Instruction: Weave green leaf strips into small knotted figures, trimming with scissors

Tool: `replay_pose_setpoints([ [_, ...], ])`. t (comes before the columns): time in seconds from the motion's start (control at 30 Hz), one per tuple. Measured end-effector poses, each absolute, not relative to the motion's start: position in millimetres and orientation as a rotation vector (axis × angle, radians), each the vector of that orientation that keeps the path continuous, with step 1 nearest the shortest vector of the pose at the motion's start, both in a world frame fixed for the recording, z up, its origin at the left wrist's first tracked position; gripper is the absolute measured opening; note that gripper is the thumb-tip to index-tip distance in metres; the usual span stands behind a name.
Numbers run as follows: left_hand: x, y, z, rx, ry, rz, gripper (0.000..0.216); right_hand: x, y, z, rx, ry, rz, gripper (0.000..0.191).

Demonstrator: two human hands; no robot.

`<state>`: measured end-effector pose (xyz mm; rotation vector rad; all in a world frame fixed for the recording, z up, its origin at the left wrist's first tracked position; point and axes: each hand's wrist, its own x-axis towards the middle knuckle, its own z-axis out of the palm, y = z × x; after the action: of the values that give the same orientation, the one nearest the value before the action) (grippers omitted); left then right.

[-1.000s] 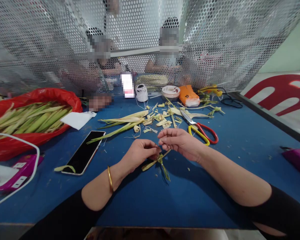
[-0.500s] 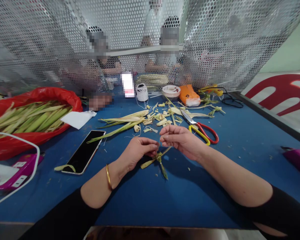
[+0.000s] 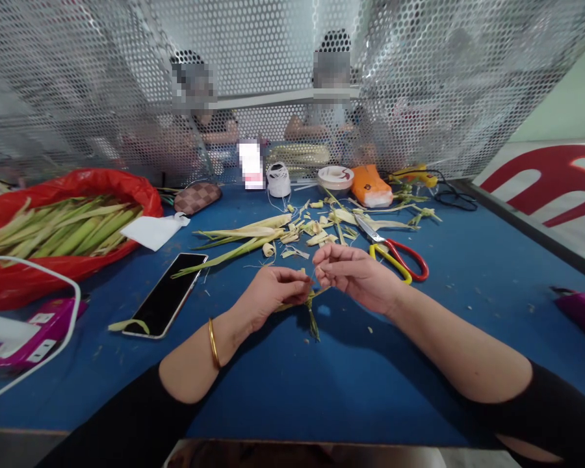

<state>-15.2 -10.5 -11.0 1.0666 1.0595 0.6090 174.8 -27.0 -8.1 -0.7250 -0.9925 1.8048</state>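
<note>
My left hand (image 3: 272,294) is closed in a pinch on a small bundle of green leaf strips (image 3: 312,317) just above the blue table (image 3: 322,390). A gold bangle circles that wrist. My right hand (image 3: 353,275) is curled close beside it, fingertips pinched at the top of the same bundle, perhaps on a thin thread that I cannot make out clearly. The bundle's loose ends hang down toward the table.
Red and yellow scissors (image 3: 392,250) lie right of my hands amid leaf scraps (image 3: 312,231). A phone (image 3: 167,296) lies left. A red bag of leaves (image 3: 63,227), thread spool (image 3: 278,180), tape roll (image 3: 335,177), orange pack (image 3: 369,186) and glue gun (image 3: 414,174) stand behind. People sit beyond the mesh screen.
Both hands have drawn closer together. The leaf bundle has turned, so its left strip is now hidden under my left hand and its tail hangs straighter down.
</note>
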Motion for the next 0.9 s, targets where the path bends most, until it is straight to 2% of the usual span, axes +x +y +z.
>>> replay_pose_setpoints([
  [0.13, -13, -15, -11, 1.171, 0.983, 0.571, 0.022, 169, -29, -8, -0.765, -1.073, 1.744, 0.014],
  [0.27, -12, -16, -14, 1.23, 0.979, 0.571, 0.019, 167, -26, -12, -0.848, -1.235, 1.464, 0.039],
  [0.3, -12, -15, -14, 1.234, 0.977, 0.569, 0.018, 168, -24, -14, -0.943, -1.3, 1.347, 0.039],
  [0.37, -13, -15, -15, 1.226, 0.971, 0.568, 0.018, 171, -21, -18, -1.166, -1.481, 1.133, 0.025],
  [0.47, -14, -13, -16, 1.207, 0.971, 0.577, 0.02, 174, -20, -21, -1.3, -1.788, 1.077, 0.005],
  [0.77, -12, -13, -13, 1.182, 1.022, 0.62, 0.024, 171, -24, -15, -1.275, -1.968, 0.859, 0.013],
  [0.9, -13, -12, -12, 1.174, 1.077, 0.642, 0.023, 173, -26, -10, -1.199, -2.067, 0.864, 0.014],
])
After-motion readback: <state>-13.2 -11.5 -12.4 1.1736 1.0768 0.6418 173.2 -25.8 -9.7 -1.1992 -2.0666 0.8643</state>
